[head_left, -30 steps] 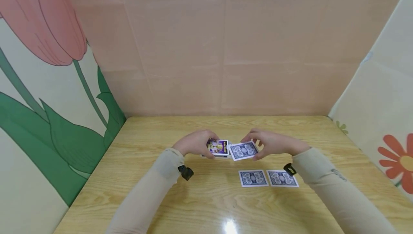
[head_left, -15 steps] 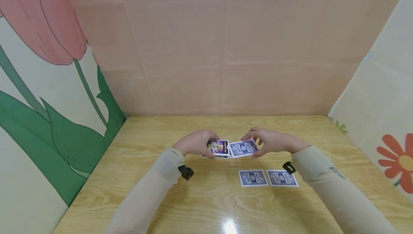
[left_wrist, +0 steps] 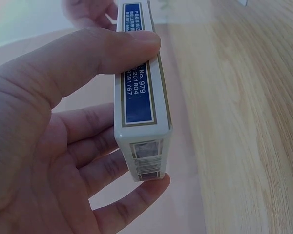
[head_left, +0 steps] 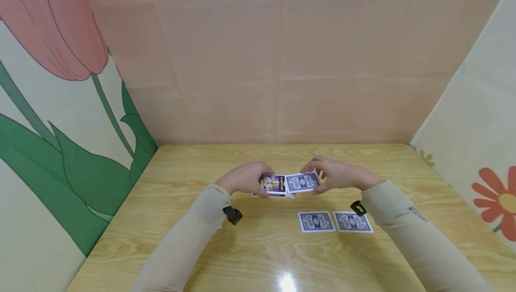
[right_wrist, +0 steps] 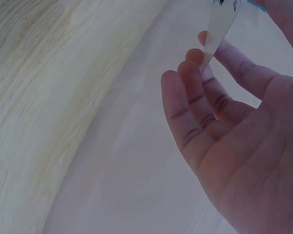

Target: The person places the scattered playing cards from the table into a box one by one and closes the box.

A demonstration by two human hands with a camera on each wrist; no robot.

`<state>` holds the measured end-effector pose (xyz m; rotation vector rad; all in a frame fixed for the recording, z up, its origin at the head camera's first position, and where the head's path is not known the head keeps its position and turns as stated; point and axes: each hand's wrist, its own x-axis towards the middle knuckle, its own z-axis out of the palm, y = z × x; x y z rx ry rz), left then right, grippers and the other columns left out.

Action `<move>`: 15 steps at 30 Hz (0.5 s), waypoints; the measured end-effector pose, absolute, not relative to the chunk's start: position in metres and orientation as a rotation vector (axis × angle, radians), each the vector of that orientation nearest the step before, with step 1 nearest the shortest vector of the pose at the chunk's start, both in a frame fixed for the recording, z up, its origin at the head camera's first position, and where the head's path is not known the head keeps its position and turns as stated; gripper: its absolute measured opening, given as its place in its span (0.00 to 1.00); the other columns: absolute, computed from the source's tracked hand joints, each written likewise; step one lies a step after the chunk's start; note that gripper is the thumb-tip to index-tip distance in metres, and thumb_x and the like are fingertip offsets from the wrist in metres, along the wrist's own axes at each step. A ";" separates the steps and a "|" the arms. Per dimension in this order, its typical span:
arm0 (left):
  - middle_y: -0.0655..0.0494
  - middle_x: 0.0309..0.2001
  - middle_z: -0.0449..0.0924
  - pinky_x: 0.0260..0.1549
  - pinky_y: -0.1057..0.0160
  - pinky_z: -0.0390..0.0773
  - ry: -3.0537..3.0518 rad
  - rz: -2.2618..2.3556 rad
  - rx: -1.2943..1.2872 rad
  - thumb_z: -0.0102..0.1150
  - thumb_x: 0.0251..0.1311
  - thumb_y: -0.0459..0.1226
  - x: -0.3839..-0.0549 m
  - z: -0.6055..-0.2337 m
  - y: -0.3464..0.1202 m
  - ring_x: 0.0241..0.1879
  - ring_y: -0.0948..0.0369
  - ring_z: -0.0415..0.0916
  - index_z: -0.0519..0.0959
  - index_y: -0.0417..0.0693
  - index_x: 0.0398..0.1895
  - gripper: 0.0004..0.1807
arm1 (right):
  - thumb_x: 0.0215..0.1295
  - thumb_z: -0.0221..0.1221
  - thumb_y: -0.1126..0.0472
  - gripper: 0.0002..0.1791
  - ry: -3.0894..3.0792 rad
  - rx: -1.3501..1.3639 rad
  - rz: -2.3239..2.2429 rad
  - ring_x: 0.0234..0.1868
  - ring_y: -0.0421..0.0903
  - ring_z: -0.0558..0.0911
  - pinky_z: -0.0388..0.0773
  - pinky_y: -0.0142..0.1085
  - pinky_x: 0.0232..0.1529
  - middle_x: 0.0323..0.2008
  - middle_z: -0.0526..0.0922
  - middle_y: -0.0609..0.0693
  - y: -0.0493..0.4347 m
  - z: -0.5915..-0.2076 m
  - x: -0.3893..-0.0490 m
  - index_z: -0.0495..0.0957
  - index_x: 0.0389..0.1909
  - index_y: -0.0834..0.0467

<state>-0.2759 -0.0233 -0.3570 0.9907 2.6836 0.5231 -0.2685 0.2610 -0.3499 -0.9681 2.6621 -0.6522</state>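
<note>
In the head view my left hand (head_left: pixel 244 178) grips a playing-card box (head_left: pixel 273 183) above the table, a purple picture on its upper face. The left wrist view shows the box's white and blue side (left_wrist: pixel 138 107), thumb on top and fingers below. My right hand (head_left: pixel 340 174) pinches a playing card (head_left: pixel 301 182), blue patterned back up, at the box's right end. Whether the card's left edge lies inside the box or against it, I cannot tell. The right wrist view catches only part of this card (right_wrist: pixel 217 29), against the fingertips.
Two playing cards, a left one (head_left: pixel 316 222) and a right one (head_left: pixel 352 222), lie back up side by side on the wooden table (head_left: pixel 258 256), nearer me than the hands. A pink cloth wall (head_left: pixel 278 59) rises behind the table, with flower-printed panels at both sides.
My right hand has shifted slightly left and away from me, bringing the card more in line with the box. The left hand and the two table cards have stayed put.
</note>
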 end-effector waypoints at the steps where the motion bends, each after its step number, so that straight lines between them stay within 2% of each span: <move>1: 0.59 0.47 0.79 0.41 0.68 0.75 2.683 0.522 0.994 0.76 0.45 0.41 -0.276 -0.357 -0.023 0.39 0.66 0.75 0.77 0.48 0.57 0.32 | 0.51 0.72 0.54 0.31 2.667 -0.964 -0.646 0.48 0.48 0.74 0.78 0.43 0.46 0.50 0.74 0.53 0.261 -0.350 -0.269 0.75 0.57 0.57; 10: 0.60 0.46 0.79 0.40 0.68 0.75 2.681 0.539 0.982 0.76 0.45 0.41 -0.277 -0.358 -0.023 0.38 0.67 0.75 0.77 0.49 0.56 0.31 | 0.50 0.72 0.56 0.31 2.678 -0.983 -0.656 0.43 0.47 0.74 0.78 0.49 0.45 0.46 0.74 0.53 0.257 -0.353 -0.267 0.75 0.56 0.60; 15: 0.60 0.45 0.79 0.40 0.68 0.75 2.676 0.543 0.974 0.76 0.45 0.41 -0.277 -0.358 -0.022 0.38 0.67 0.75 0.77 0.49 0.56 0.31 | 0.50 0.72 0.54 0.33 2.682 -1.005 -0.664 0.42 0.46 0.74 0.78 0.46 0.44 0.44 0.74 0.52 0.254 -0.354 -0.266 0.74 0.56 0.61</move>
